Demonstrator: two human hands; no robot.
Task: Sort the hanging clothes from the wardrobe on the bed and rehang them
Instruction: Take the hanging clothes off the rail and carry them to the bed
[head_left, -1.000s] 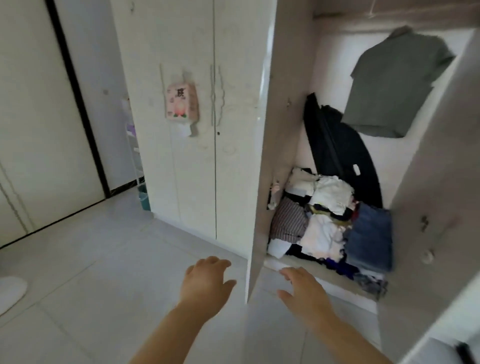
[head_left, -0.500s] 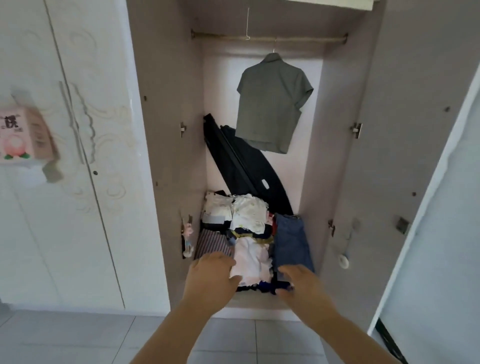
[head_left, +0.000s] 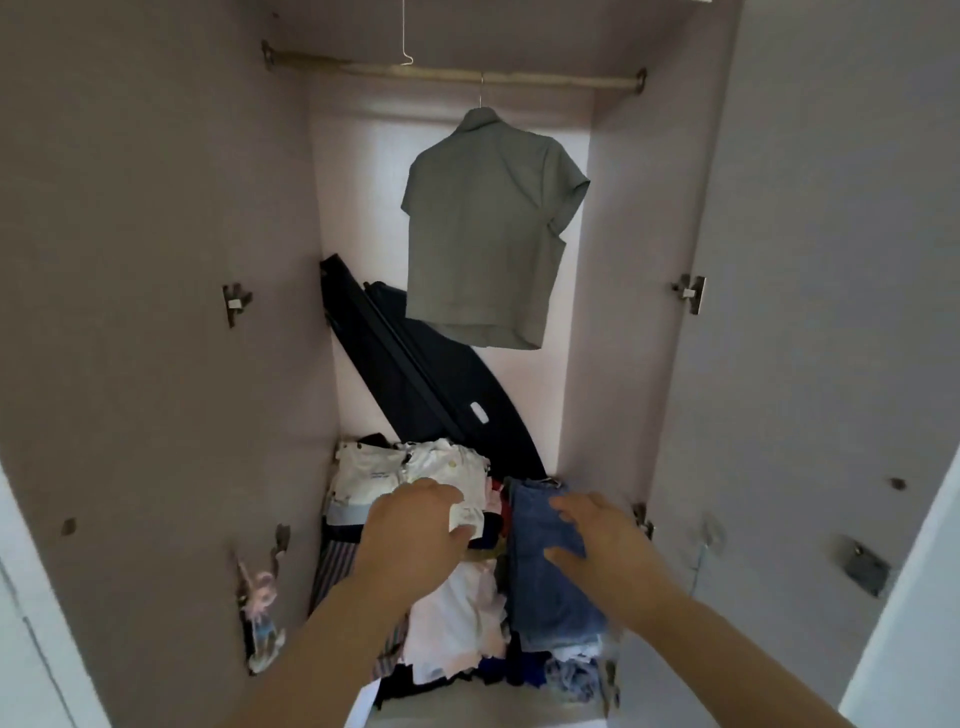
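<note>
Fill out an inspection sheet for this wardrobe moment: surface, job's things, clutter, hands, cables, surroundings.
Surface: wardrobe floor, mostly covered by clothes, with a bare strip at the front.
Job's things: grey-green shirt hangs from the rail; a bare wire hook is near the rail's left end.
Clutter: folded pile with white tops, blue jeans and striped fabric; dark flat panel leans against the back wall.
Hands: left hand is over the white tops, grip unclear; right hand is open, fingers spread over the jeans.
Cables: nothing seen.
Surroundings: doors open, hinge visible; small figure on the left side wall.
</note>
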